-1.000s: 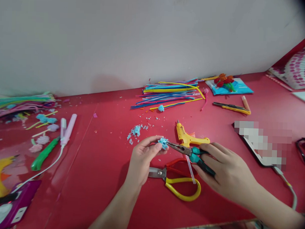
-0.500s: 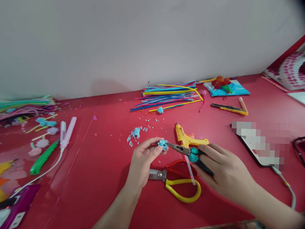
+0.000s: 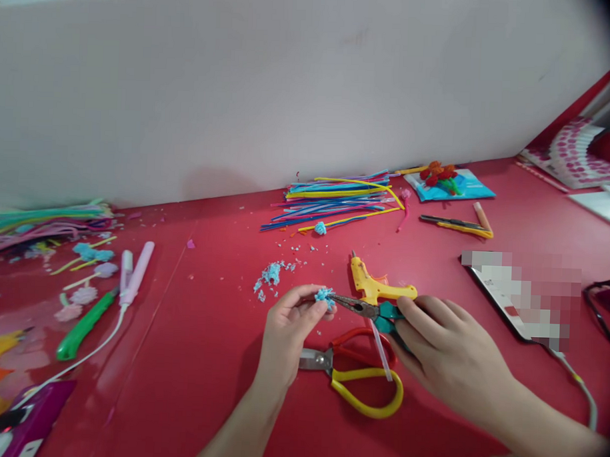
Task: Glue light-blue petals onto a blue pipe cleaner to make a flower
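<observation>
Between the thumb and fingers of my left hand (image 3: pixel 290 328) is a small fluffy light-blue pipe-cleaner flower (image 3: pixel 324 296). My right hand (image 3: pixel 451 340) is wrapped round the teal handles of long-nose pliers (image 3: pixel 365 308). The tips of the pliers reach into the flower from the right. Below the hands lie scissors (image 3: pixel 366 392) with one red and one yellow handle loop. A yellow glue gun (image 3: pixel 376 284) with a clear glue stick rests just behind the pliers. Light-blue fluff clippings (image 3: pixel 271 274) are heaped left of the flower.
A bundle of coloured pipe cleaners (image 3: pixel 336 196) lies near the wall, beside a small blue ball (image 3: pixel 320 228). At right are a phone (image 3: pixel 503 295) with a cable and a blue packet (image 3: pixel 451 185). At left are a pink hair straightener (image 3: pixel 137 272) and a green-handled tool (image 3: pixel 86 324).
My right hand's fingers have closed further round the pliers' handles, and the pliers' tips sit deeper in the blue flower. The whole view has shifted slightly, showing more wall.
</observation>
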A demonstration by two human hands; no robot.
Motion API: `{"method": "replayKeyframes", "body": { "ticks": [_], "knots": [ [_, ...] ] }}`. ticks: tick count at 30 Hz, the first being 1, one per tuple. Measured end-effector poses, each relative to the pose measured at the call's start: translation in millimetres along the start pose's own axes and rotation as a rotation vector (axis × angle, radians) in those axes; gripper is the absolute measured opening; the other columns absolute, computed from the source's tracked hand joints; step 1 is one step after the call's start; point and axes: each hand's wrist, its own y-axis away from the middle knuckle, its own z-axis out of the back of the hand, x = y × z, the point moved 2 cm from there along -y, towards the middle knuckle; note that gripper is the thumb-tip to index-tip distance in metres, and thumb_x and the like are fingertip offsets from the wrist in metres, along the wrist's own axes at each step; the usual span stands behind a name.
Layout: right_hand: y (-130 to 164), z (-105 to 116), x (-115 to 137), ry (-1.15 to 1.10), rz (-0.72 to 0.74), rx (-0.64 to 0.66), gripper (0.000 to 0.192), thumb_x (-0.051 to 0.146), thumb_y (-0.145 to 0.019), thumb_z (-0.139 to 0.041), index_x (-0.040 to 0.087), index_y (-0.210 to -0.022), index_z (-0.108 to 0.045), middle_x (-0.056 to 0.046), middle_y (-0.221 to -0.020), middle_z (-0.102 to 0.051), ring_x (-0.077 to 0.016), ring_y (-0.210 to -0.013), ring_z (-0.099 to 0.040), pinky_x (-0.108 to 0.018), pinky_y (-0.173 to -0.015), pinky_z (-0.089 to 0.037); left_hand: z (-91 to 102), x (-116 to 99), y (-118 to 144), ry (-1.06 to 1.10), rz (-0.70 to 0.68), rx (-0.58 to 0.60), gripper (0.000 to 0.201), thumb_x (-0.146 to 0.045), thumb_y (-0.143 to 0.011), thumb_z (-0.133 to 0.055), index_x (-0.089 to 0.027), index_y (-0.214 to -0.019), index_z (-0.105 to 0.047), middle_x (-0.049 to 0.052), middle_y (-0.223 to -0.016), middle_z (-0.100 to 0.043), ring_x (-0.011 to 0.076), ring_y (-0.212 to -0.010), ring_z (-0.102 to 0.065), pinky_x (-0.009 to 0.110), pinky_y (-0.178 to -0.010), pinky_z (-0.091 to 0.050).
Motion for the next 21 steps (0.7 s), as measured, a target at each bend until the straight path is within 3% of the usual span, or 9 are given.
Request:
{"method": "replayKeyframes", "body": {
  "ticks": [5,15,21],
  "knots": [
    [1.5,1.8,0.1,0.096,0.048,0.012,0.013,0.012,-0.077,-0.052,0.015,-0.079,-0.065,-0.011,-0.098,-0.062,-0.0254,-0.08,-0.049,-0.038,-0.064,-0.038,-1.7,-1.2,0.1,0.024,0.036,-0.011,0.019,-0.021,-0.071,-0.069,-0.016,-0.089,-0.064,0.001,-0.073,-0.069,0.0137,-0.066,-0.066,0.025,-0.067,-0.053],
    [-5.4,18.9,-2.2,0.243,0.182,0.001,0.029,0.003,-0.07,-0.045,0.01,-0.084,-0.069,-0.014,-0.098,-0.063,-0.0268,-0.077,-0.049,-0.037,-0.057,-0.034,-5.5,-1.2,0.9,0.092,0.139,-0.005,0.02,-0.025,-0.071,-0.069,-0.013,-0.084,-0.06,0.0,-0.066,-0.065,0.0145,-0.059,-0.065,0.024,-0.056,-0.052],
    [-10.6,19.3,-7.7,0.158,0.156,-0.034,0.022,0.009,-0.076,-0.046,0.014,-0.08,-0.067,-0.014,-0.098,-0.062,-0.027,-0.081,-0.05,-0.038,-0.063,-0.037,-4.1,-2.1,0.1,0.139,0.168,0.016,0.018,-0.024,-0.073,-0.067,-0.013,-0.085,-0.059,0.001,-0.068,-0.065,0.0139,-0.061,-0.065,0.023,-0.057,-0.052]
  ]
}}
